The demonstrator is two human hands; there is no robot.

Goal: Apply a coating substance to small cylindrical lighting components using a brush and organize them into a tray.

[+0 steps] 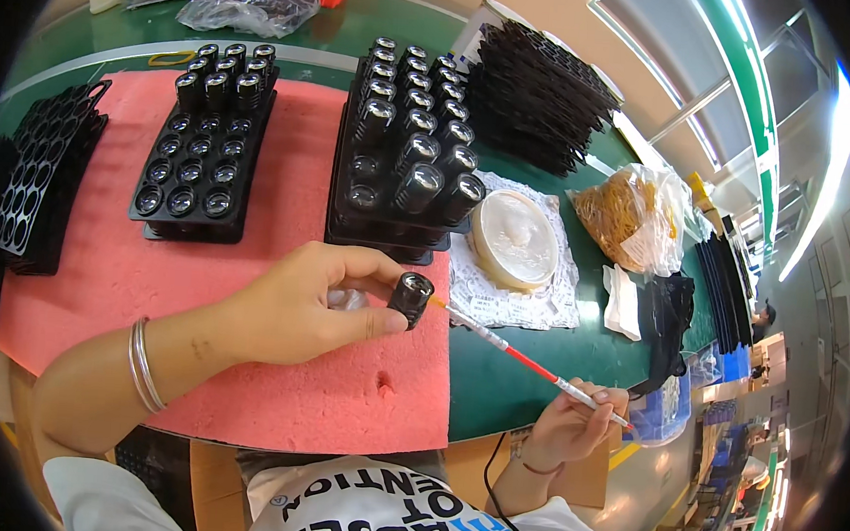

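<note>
My left hand [311,302] pinches a small black lens barrel [411,300] upright between thumb and fingers, its shiny glass end facing up. Something clear and whitish [347,300] shows under the curled fingers; I cannot make out what it is. My right hand [579,421] grips a thin brush [521,359] with a red and white handle. The brush's tip meets or nearly meets the barrel's side. Beyond my left hand, a black tray [388,229] carries several upright barrels. Left of it, another black tray [155,228] has barrels standing in its far rows and glassy round pieces in its nearer holes.
A pink foam mat [280,403] lies under the trays on the green table. Empty black trays [46,184] stand at left, with more stacked [543,93] at the back. Right of the mat are a round white-lidded tub [516,240], a bag of yellowish pieces [632,215] and white tissue [622,302].
</note>
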